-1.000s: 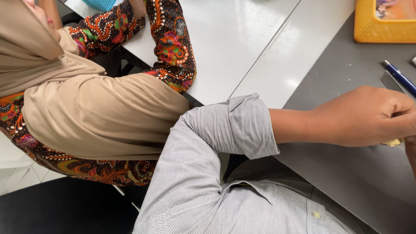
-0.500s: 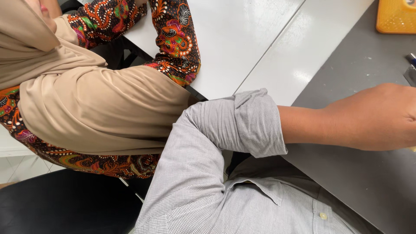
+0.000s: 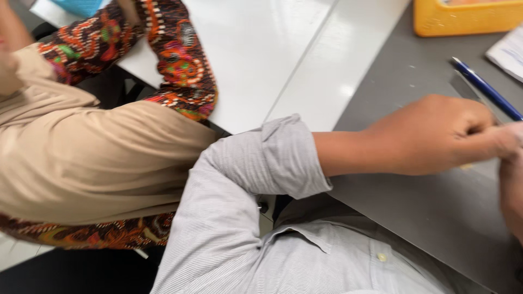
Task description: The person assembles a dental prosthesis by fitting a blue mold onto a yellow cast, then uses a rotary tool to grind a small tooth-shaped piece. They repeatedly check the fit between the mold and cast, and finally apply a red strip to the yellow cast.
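Yellowish Piece at the Hands: Grey Mat, Right Edge of View

Yellowish piece: small, pale, showing only as a sliver under the left hand, lying on or just above the grey mat. Its kind cannot be told; most of it is hidden.

Left hand: reaches across from a rolled-up grey striped sleeve, fingers curled and pinched together at the tips. It appears closed on something small, though what it grips is hidden from view.

Right hand: only an edge shows at the frame's right margin, touching or nearly touching the left fingertips. Whether it is open or closed cannot be told.

Grey mat: flat dark sheet covering the near part of the table, carrying both hands.

Blue pen: lies slantwise on the mat, just beyond the left hand, not held.

Paper sheet: white corner at the upper right, near the pen.

Yellow tray: at the top edge, well apart from the hands.

White table: bare glossy surface left of the mat.

Neighbouring person: a patterned sleeve and beige garment at the left, taking no part.

Progress, as judged: work looks under way between the fingertips; no finished result shows, and the pen lies unused.
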